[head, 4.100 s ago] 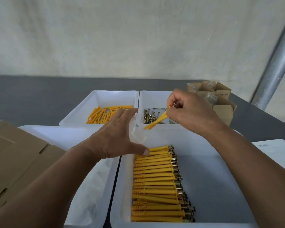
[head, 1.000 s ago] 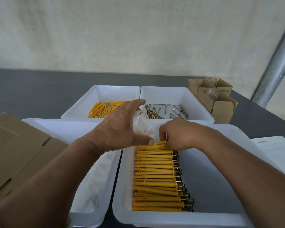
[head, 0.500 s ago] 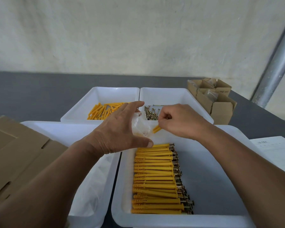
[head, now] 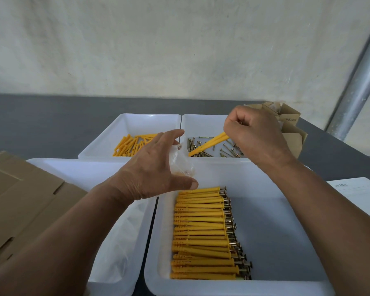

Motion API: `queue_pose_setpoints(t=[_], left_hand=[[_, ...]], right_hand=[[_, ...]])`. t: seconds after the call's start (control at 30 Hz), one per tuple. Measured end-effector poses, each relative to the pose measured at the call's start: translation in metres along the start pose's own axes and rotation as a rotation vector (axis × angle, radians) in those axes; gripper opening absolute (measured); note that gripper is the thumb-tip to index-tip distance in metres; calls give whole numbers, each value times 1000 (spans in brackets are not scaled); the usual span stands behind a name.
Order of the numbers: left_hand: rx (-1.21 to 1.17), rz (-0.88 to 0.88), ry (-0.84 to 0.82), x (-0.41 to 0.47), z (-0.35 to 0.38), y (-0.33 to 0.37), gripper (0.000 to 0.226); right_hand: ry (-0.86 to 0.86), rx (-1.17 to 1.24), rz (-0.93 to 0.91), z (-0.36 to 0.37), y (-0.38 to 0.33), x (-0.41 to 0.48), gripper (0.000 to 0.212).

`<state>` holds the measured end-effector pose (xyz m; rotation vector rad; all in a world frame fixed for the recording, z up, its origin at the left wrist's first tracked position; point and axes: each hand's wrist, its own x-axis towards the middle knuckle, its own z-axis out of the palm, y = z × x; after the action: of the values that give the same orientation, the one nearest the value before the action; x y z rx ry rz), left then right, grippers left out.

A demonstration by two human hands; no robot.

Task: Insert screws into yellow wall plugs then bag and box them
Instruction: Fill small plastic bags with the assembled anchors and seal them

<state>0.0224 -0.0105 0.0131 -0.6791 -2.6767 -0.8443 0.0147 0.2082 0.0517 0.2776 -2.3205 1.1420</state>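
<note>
My left hand holds a small clear plastic bag open above the near trays. Raised over the screw tray, my right hand pinches a yellow wall plug with a screw in it, its tip slanting down toward the bag. A row of several assembled yellow plugs with screws lies in the near right white tray. Loose yellow plugs sit in the far left tray. Loose screws lie in the far right tray.
A near left white tray holds clear plastic bags. Flat cardboard lies at the left. Small open cardboard boxes stand at the back right. A white sheet of paper lies at the right, and a metal pole rises behind it.
My right hand picked an assembled plug from the top of the row and lifted it up and back over the screw tray. My left hand kept holding the bag in place.
</note>
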Motion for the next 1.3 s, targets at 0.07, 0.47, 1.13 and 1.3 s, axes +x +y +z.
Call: queue_pose_setpoints(t=[0.07, 0.47, 1.13, 1.3], left_hand=[[-9, 0, 6, 0, 0, 1, 114], [-26, 26, 26, -1, 0, 6, 115], [-24, 35, 26, -1, 2, 5, 109], [-7, 27, 27, -1, 1, 6, 108]], right_hand=[[-35, 47, -10, 3, -2, -3, 19], [-347, 153, -4, 30, -1, -13, 11], [-575, 140, 77, 28, -5, -17, 23], [-612, -173, 107, 17, 3, -10, 34]])
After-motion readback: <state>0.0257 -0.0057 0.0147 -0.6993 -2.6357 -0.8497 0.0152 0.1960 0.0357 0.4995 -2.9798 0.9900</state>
